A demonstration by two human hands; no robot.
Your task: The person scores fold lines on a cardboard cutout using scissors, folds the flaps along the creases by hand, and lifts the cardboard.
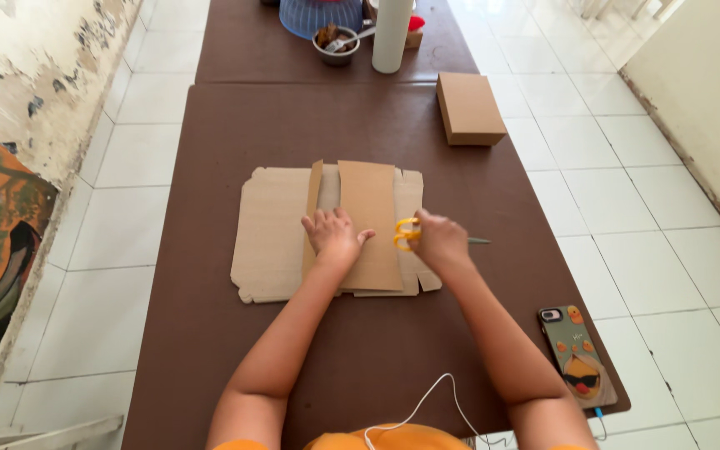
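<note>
A flattened sheet of brown cardboard (272,242) lies in the middle of the brown table (235,367), with a long cut strip (372,208) lying on top of it. My left hand (332,234) presses flat on the strips, fingers spread. My right hand (438,240) grips scissors with yellow handles (407,234); the blade tip pokes out to the right of the hand, over the table beside the cardboard's right edge.
A closed brown cardboard box (469,108) sits at the table's far right. A phone in a patterned case (576,354) lies at the near right corner, with a white cable (427,400) beside it. A metal bowl (335,42), blue basket (320,14) and white cylinder (392,35) stand on the far table.
</note>
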